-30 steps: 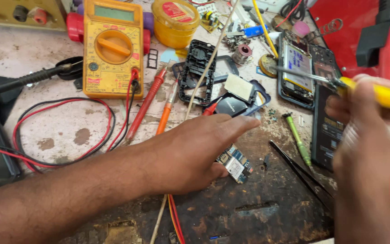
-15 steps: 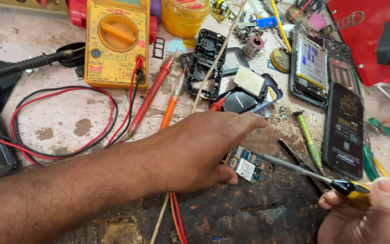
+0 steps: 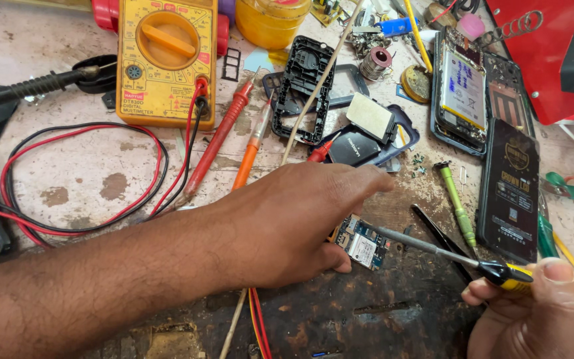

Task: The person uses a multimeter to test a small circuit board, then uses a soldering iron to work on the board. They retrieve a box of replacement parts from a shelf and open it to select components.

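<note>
Fingers of the left hand [image 3: 287, 226] press down on a small circuit board [image 3: 361, 243], pinning it to the worn workbench [image 3: 68, 179] near the middle of its front edge. From the front right corner, the right hand [image 3: 539, 312] pinches a yellow-handled screwdriver [image 3: 473, 264], its metal tip touching the board's upper edge. Toward the back edge lie a yellow multimeter [image 3: 166, 60] with red and black leads [image 3: 81, 193], a black phone frame [image 3: 303, 86], an opened phone [image 3: 463, 93] and a green screwdriver [image 3: 456, 203].
</note>
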